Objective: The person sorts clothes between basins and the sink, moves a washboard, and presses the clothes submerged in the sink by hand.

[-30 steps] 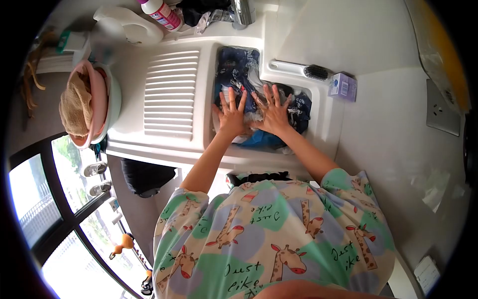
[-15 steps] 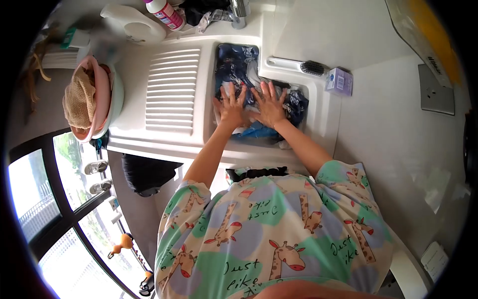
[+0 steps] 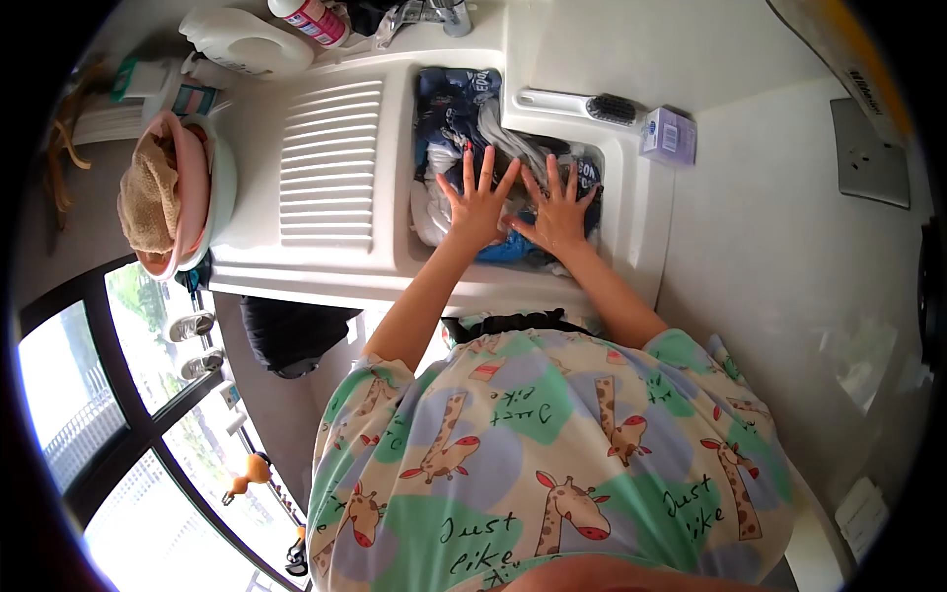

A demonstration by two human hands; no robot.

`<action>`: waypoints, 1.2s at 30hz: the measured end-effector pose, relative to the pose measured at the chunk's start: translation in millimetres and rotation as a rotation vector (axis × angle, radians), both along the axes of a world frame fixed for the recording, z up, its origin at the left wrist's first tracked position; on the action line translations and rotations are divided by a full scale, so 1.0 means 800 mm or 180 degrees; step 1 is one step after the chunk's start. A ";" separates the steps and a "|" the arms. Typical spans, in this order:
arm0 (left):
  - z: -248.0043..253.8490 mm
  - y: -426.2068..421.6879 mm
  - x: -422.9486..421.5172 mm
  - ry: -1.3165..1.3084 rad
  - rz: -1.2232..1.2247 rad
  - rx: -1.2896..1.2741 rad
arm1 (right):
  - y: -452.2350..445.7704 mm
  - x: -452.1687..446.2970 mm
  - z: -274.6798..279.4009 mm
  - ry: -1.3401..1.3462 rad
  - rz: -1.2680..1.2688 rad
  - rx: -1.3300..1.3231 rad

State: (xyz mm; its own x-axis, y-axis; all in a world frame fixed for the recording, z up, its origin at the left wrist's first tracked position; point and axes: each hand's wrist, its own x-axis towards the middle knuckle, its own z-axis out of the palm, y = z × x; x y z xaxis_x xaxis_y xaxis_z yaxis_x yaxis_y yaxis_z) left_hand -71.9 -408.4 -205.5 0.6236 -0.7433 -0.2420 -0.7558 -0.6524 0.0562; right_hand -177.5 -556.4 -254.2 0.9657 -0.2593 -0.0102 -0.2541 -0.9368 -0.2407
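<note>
Wet clothes [image 3: 449, 113] in dark blue, white, grey and bright blue fill the basin of a white laundry sink [image 3: 395, 212]. Over the left part of the pile is my left hand [image 3: 477, 209], its fingers spread and palm down. My right hand [image 3: 558, 215] is spread in the same way above the right part, near dark cloth with white lettering. Neither hand grips anything. Whether the palms touch the cloth or hover just above it, I cannot tell. The clothes beneath the palms are hidden.
Left of the basin is a ribbed washboard [image 3: 330, 163]. Beyond it stand stacked basins [image 3: 192, 197] holding a tan cloth [image 3: 148, 207]. A scrub brush [image 3: 582, 105] and a purple box [image 3: 669, 136] lie to the right. A white jug [image 3: 247, 44], a pink-labelled bottle [image 3: 314, 20] and a faucet [image 3: 454, 18] line the back.
Both hands have lifted from pressing on the clothes, fingers still spread. More white and grey cloth shows around them. The view has shifted slightly.
</note>
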 end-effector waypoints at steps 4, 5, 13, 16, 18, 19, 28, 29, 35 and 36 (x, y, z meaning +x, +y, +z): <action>-0.021 -0.024 0.013 0.0327 0.0146 0.0375 | 0.000 0.012 -0.025 0.0498 -0.0077 0.0348; -0.027 -0.027 0.014 0.0287 0.0128 0.0458 | -0.001 0.018 -0.027 0.0686 -0.0091 0.0449; -0.030 -0.027 0.021 0.0341 0.0067 0.0404 | -0.005 0.022 -0.031 0.0670 -0.0017 0.0819; -0.016 -0.017 0.022 -0.0005 -0.0129 0.0157 | -0.001 0.026 -0.017 0.0080 -0.0192 0.0645; -0.020 -0.004 0.041 0.0632 0.0164 -0.0894 | 0.009 0.024 0.011 -0.0401 -0.0455 0.0507; -0.024 0.000 0.053 0.0956 0.0343 -0.1420 | 0.013 0.028 0.011 -0.0740 -0.0436 0.0448; -0.011 -0.022 0.108 0.0355 0.0443 0.0193 | 0.001 0.093 0.025 -0.1225 -0.0024 0.0602; -0.013 -0.024 0.112 0.0360 0.0367 0.0326 | -0.003 0.096 0.020 -0.1170 0.0065 0.0707; -0.027 -0.041 0.130 0.0422 0.0168 0.0888 | -0.005 0.111 -0.005 -0.0750 0.0405 0.0535; -0.028 -0.042 0.135 0.0497 0.0126 0.0893 | -0.007 0.114 -0.008 -0.0815 0.0415 0.0600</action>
State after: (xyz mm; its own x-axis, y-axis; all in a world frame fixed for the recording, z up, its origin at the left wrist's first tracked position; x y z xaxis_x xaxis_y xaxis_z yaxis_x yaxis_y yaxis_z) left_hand 35.8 -442.2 -228.1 0.5901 -0.6099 -0.5290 -0.7258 -0.6877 -0.0168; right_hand -86.5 -562.0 -260.8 0.9681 -0.1502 0.2007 -0.0441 -0.8903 -0.4532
